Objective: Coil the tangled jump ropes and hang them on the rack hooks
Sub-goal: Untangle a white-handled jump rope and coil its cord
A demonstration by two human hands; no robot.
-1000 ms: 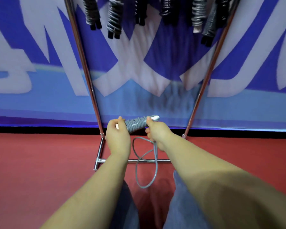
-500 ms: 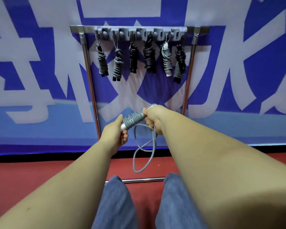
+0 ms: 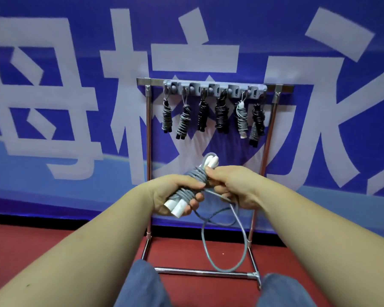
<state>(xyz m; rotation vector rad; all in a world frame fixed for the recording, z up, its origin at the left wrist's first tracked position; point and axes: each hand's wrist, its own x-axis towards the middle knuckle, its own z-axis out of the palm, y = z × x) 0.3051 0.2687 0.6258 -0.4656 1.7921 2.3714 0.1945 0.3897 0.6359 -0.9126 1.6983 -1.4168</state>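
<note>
I see a blue banner [image 3: 53, 52] w/ big white characters filling the top, red floor [image 3: 31, 244] across the bottom. Chrome rack [image 3: 148, 151] at centre; I count 6 coiled ropes [image 3: 221, 117] on its hooks. Left hand [image 3: 175, 196] grips the grey jump rope [image 3: 195, 180] bundle mid-frame; right hand [image 3: 233, 187] pinches its loose strand.

Between the rack's two chrome uprights [image 3: 148, 138] there's open space below the hanging bundles [image 3: 220, 117], all the way down to the base bar [image 3: 200, 272]. Up top, the grey hook strip [image 3: 213, 89] is crowded, six coiled ropes side by side with narrow gaps. The banner [image 3: 53, 107] shuts off anything behind. A loose rope loop [image 3: 239, 240] dangles across the lower opening.
</note>
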